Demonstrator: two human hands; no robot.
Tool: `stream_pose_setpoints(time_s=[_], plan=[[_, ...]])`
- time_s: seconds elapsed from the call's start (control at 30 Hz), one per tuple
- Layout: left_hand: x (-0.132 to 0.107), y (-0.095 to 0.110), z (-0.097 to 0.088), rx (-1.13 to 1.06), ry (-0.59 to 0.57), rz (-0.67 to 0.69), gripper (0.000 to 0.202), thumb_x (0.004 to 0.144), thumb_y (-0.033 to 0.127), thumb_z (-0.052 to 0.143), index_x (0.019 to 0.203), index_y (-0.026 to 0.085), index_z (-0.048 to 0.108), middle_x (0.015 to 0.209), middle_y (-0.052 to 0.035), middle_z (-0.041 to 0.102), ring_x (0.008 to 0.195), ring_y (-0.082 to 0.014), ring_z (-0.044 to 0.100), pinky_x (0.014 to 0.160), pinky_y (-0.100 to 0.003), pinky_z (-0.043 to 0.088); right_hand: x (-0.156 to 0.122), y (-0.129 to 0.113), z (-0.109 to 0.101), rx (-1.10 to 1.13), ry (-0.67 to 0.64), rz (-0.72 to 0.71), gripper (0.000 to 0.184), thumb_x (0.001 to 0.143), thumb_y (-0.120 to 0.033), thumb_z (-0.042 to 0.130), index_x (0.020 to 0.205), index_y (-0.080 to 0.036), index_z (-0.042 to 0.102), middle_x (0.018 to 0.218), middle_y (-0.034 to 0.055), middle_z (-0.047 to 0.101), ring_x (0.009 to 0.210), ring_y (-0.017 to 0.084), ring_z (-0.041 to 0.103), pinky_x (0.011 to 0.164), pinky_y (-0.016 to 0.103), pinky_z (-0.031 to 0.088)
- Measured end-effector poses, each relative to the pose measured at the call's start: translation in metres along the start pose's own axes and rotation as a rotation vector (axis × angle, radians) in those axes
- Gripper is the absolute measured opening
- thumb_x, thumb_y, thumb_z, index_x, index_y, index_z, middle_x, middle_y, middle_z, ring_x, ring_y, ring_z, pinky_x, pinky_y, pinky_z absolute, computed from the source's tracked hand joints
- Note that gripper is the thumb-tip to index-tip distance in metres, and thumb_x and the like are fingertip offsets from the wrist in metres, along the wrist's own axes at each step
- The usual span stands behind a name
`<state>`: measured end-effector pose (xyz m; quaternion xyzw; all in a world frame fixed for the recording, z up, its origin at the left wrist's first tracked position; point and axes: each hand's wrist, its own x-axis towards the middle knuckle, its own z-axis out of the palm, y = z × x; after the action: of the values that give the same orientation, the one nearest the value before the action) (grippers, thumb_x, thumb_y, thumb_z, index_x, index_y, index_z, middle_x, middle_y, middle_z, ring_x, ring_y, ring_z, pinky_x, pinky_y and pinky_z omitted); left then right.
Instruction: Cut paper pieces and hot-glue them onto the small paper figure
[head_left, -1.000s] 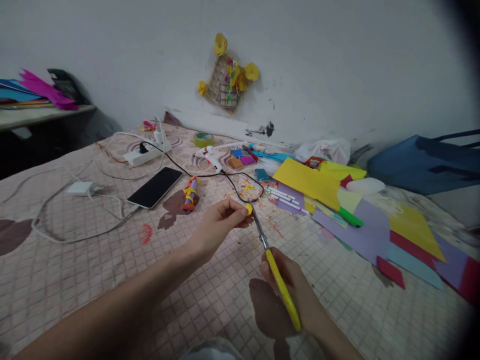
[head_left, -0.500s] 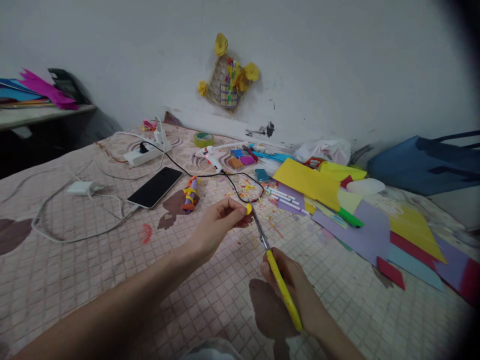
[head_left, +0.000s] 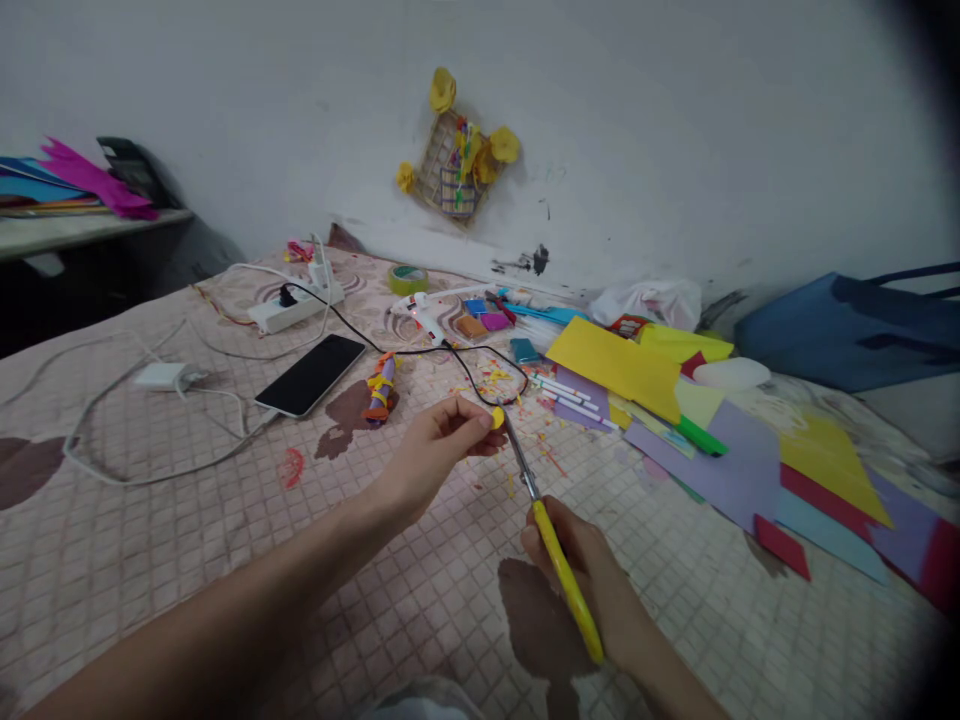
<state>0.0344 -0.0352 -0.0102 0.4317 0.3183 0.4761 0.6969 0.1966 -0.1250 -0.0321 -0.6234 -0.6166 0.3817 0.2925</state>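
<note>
My left hand (head_left: 439, 450) pinches a small yellow paper piece (head_left: 497, 417) between thumb and fingers, held above the patterned bed sheet (head_left: 150, 540). My right hand (head_left: 592, 585) grips yellow-handled scissors (head_left: 551, 545). The blade tips touch the yellow piece. Small paper scraps (head_left: 517, 440) lie on the sheet just beyond the blades.
Coloured paper sheets (head_left: 720, 440) and markers (head_left: 570, 395) spread on the right. A phone (head_left: 310, 374), a glue gun (head_left: 426, 320) with black cord, a power strip (head_left: 294, 305), a tape roll (head_left: 407, 278) and a charger (head_left: 161, 376) lie ahead. A blue bag (head_left: 855, 325) rests at far right.
</note>
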Motion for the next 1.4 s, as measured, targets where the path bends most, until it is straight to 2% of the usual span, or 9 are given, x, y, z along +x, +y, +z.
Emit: stream_pose_setpoints(time_s=[0.23,0.4,0.57,0.63,0.77,0.9,1.13,1.4], plan=[[0.001,-0.001,-0.002,0.004,-0.013,0.011,0.011,0.077,0.025,0.062,0.075,0.015,0.058,0.078,-0.0019,0.065,0.073,-0.0111,0.062,0.073,-0.026,0.048,0.000,-0.002,-0.001,0.019,0.001,-0.002,0.025,0.079,-0.041,0.052,0.067,-0.019,0.046,0.056,-0.0042,0.043,0.050,0.011,0.040,0.046,0.022,0.033],[0.001,0.003,-0.002,0.035,-0.006,0.011,0.012,0.076,0.026,0.063,0.075,0.015,0.057,0.081,-0.0038,0.067,0.076,-0.0132,0.062,0.073,-0.027,0.047,0.002,-0.002,-0.002,0.079,-0.014,-0.008,0.029,0.081,-0.045,0.046,0.067,-0.019,0.043,0.056,-0.0043,0.041,0.049,0.010,0.037,0.046,0.022,0.033],[0.000,0.005,-0.001,0.152,0.029,0.048,0.013,0.077,0.026,0.061,0.072,0.015,0.057,0.066,0.0003,0.060,0.062,-0.0090,0.054,0.062,-0.023,0.043,0.000,-0.008,-0.004,0.064,-0.035,-0.067,0.032,0.083,-0.047,0.042,0.070,-0.019,0.044,0.060,-0.0030,0.044,0.052,0.010,0.039,0.048,0.023,0.034],[0.000,0.004,-0.001,0.175,0.022,0.047,0.012,0.077,0.027,0.061,0.076,0.015,0.059,0.066,0.0009,0.059,0.061,-0.0082,0.053,0.061,-0.022,0.041,0.000,-0.008,-0.005,0.065,-0.039,-0.058,0.032,0.083,-0.047,0.042,0.069,-0.019,0.045,0.059,-0.0033,0.043,0.051,0.010,0.038,0.047,0.023,0.034],[0.001,0.002,-0.001,0.128,0.010,0.017,0.015,0.075,0.026,0.064,0.085,0.015,0.062,0.069,0.0010,0.060,0.063,-0.0085,0.053,0.062,-0.022,0.042,0.000,-0.006,-0.003,0.085,-0.037,-0.053,0.033,0.082,-0.050,0.043,0.070,-0.019,0.044,0.061,-0.0025,0.045,0.052,0.011,0.040,0.047,0.023,0.036],[0.000,0.002,-0.001,0.101,0.017,0.006,0.013,0.074,0.027,0.065,0.076,0.015,0.059,0.068,0.0004,0.062,0.063,-0.0090,0.055,0.062,-0.022,0.042,0.001,-0.004,0.001,0.092,-0.001,-0.080,0.035,0.081,-0.051,0.044,0.067,-0.019,0.045,0.058,-0.0030,0.044,0.050,0.011,0.039,0.047,0.023,0.036],[-0.002,0.002,0.002,0.099,0.089,0.022,0.013,0.074,0.026,0.064,0.074,0.015,0.058,0.076,-0.0026,0.065,0.072,-0.0117,0.059,0.066,-0.023,0.045,0.001,-0.006,0.006,0.117,-0.040,-0.069,0.029,0.082,-0.044,0.045,0.068,-0.019,0.045,0.059,-0.0034,0.043,0.052,0.011,0.039,0.049,0.023,0.036],[-0.005,-0.006,0.007,0.025,0.139,0.078,0.013,0.076,0.026,0.064,0.075,0.015,0.058,0.075,0.0000,0.063,0.074,-0.0105,0.059,0.071,-0.024,0.046,0.000,-0.012,0.011,0.128,-0.040,-0.018,0.030,0.082,-0.046,0.041,0.068,-0.019,0.042,0.058,-0.0037,0.040,0.051,0.011,0.038,0.049,0.024,0.034]])
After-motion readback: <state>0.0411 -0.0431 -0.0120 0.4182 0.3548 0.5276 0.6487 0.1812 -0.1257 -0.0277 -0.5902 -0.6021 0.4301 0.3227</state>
